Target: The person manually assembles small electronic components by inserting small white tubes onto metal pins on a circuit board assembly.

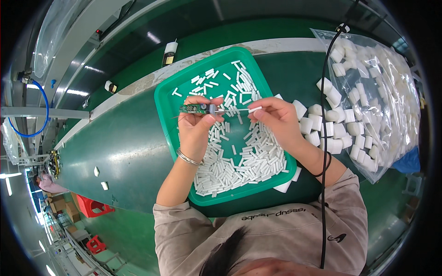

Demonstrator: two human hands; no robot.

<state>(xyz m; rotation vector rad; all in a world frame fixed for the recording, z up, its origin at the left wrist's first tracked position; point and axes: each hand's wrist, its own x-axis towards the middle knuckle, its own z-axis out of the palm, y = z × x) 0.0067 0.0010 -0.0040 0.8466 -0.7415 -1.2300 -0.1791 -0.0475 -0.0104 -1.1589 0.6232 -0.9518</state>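
My left hand (194, 129) is closed round a small green circuit board (189, 109) with a grey round part at its right end. Thin wires (230, 110) stick out from that part toward my right hand (278, 122). Between thumb and fingertips, my right hand pinches a small white tube (255, 109), which meets the wires' far end. Whether the wires go inside the tube is too small to tell. Both hands are above a green tray (162, 99), where many loose white tubes (225, 175) lie, heaped most thickly on the near side.
Right of the tray lie white foam blocks (317, 122) and a clear plastic bag (386, 101) full of them. A black cable (324, 152) hangs down on the right. Past the tray, a white device (171, 47) rests on a dark green belt. Red stools (92, 206) stand at lower left.
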